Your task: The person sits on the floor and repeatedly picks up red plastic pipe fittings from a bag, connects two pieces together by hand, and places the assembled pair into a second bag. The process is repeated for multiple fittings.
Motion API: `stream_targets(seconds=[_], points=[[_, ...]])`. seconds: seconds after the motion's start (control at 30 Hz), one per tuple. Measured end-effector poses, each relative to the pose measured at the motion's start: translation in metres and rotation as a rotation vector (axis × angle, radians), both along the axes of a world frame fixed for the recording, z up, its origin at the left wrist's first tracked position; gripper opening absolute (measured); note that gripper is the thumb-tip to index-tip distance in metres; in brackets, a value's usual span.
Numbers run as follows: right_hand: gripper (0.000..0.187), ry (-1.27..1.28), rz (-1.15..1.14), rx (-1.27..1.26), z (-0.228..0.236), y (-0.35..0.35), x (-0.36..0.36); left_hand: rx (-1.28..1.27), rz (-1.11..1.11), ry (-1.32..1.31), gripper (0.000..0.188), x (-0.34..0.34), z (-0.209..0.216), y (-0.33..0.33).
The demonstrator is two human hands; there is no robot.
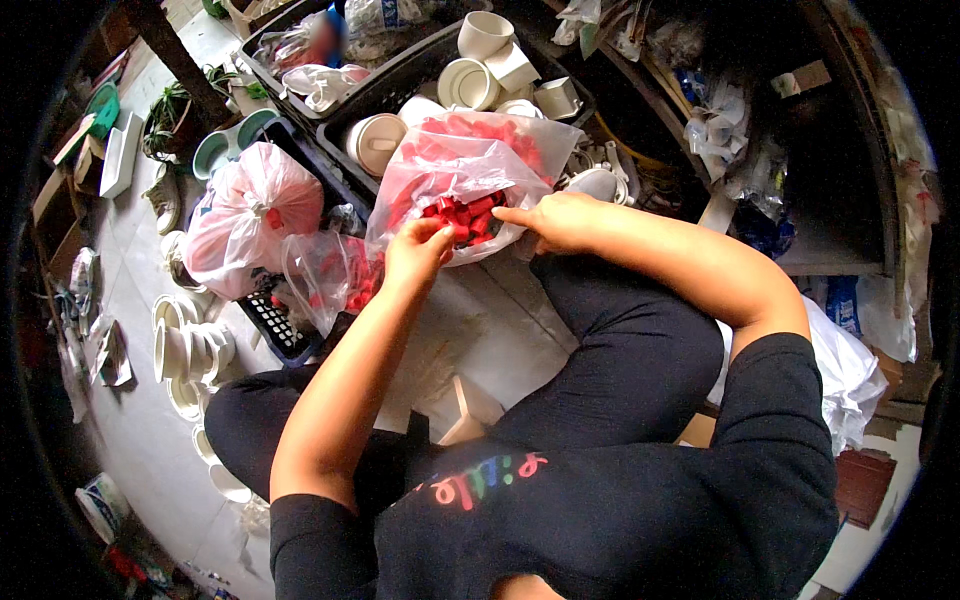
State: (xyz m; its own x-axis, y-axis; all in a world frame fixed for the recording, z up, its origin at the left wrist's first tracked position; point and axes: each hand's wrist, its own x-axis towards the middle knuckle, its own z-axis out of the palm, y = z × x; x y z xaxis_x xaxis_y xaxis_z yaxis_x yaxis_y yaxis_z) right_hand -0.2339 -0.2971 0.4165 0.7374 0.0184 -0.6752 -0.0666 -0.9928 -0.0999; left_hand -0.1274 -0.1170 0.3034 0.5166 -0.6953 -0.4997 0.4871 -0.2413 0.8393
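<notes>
At the left of the frame, white fittings [190,345] stand in loose stacks on the floor; a knock at the base could topple them. Next, a black basket [283,322] sits just beside a tied bag [262,215]. A small bag [318,268] of red pieces lies with slack, crumpled film; a snag by the nearby left forearm could tip it and spill pieces.

At the centre, the left hand [418,255] is at the left edge of the large bag [400,195]'s mouth. Its thumb and fingertips are drawn close; whether they pinch a piece or film cannot be told. The red parts [478,212] lie in that mouth, between the hands. Thin film under an uneven pull could tear or fold over the opening.

To the right, the right hand [560,222] extends its index finger to the parts, other fingers curled; whether these grip anything cannot be told. Excess push there could roll parts over the lip.
</notes>
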Motion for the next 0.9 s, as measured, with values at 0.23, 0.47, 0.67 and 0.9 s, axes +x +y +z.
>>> stream_targets(seconds=[0.23,0.47,0.67,0.9], points=[[0.02,-0.273,0.068,0.165,0.001,-0.017,-0.016,0.386,-0.365,-0.724,0.034,0.023,0.028,-0.048],[0.017,-0.538,0.052,0.249,0.039,-0.026,-0.023,0.149,-0.486,-1.247,0.023,0.038,0.033,-0.078],[0.015,-0.678,0.027,0.295,0.049,-0.036,-0.019,0.079,-0.812,-1.231,0.025,0.032,0.046,-0.117],[0.012,-0.775,0.05,0.267,0.05,-0.037,-0.007,-0.053,-0.793,-1.368,0.022,0.0,0.016,-0.175]])
